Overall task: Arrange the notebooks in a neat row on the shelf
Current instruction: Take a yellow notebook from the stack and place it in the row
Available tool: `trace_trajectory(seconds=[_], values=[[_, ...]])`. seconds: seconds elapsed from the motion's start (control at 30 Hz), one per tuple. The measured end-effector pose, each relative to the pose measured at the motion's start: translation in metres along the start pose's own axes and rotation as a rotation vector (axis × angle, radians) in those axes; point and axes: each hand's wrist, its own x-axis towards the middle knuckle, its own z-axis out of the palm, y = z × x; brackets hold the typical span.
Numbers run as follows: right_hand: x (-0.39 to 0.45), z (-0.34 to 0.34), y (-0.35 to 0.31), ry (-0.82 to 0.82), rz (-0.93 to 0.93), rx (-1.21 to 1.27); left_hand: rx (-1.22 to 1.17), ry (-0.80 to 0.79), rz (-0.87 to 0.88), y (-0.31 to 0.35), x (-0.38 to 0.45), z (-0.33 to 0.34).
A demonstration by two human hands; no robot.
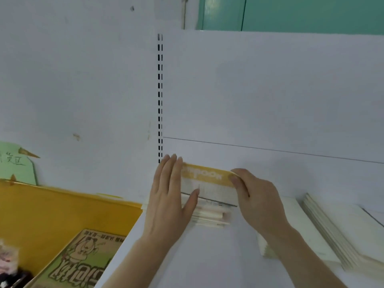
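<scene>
Step in hand, as judged: squaring up a batch of notebooks (209, 183) against the back panel (270, 100) of the white shelf (207, 256), at centre frame just right of the slotted upright (160, 96); the batch stands tilted, its yellow-banded cover facing the camera, lower edges blurred and fanned out over the shelf surface.

Left hand (169, 200): grip wide open, fingers straight and together, palm laid flat against the left end of the batch; it presses and clasps nothing.

Right hand (257, 198): grip closed on the right end of the batch, thumb over the upper right corner of the cover, fingers curled behind; how far they wrap cannot be told.

A second stack of pale notebooks (332, 235) lies flat at lower right of the frame, well apart from the held batch and partly behind the right forearm; another pale pile (268, 246) lies under that forearm, too hidden to describe.

Outside the task: a yellow bin (62, 208) at lower left, holding a green illustrated booklet (83, 260); a green sign (16, 163) at the left edge.

Progress, as judged: early; one batch in hand, the row not formed.

Next move calls for: both hands closing the fanned lower edges so the spines sit flush; the batch set firmly against the panel beside the upright; then a reach to the lower-right stack; risk of loose copies sliding forward if the right-hand hold relaxes first.
</scene>
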Motion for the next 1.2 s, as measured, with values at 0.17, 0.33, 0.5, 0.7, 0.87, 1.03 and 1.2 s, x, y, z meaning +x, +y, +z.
trace_trajectory(seconds=[0.17,0.33,0.5,0.7,0.87,1.03,1.2], values=[[-0.013,-0.005,-0.039,0.168,0.318,0.313,-0.24,0.027,-0.281,0.011,0.007,-0.015],[-0.022,0.002,-0.073,0.208,0.666,0.83,-0.867,-0.217,-0.9,0.004,0.001,-0.027],[-0.027,0.024,-0.072,0.046,0.62,0.599,-1.107,-0.181,-0.942,-0.014,-0.008,-0.033],[-0.024,0.064,-0.017,-0.608,0.149,-0.376,-0.818,-0.049,-0.863,-0.049,-0.01,-0.057],[-0.021,0.062,-0.018,-0.568,-0.006,-0.441,-0.716,-0.053,-0.814,-0.057,-0.01,-0.072],[-0.008,0.028,-0.037,-0.236,0.065,-0.517,-0.675,0.047,-0.821,-0.061,-0.007,-0.084],[-0.008,-0.005,-0.058,0.25,0.326,-0.023,-0.754,0.02,-0.818,-0.056,-0.004,-0.083]])
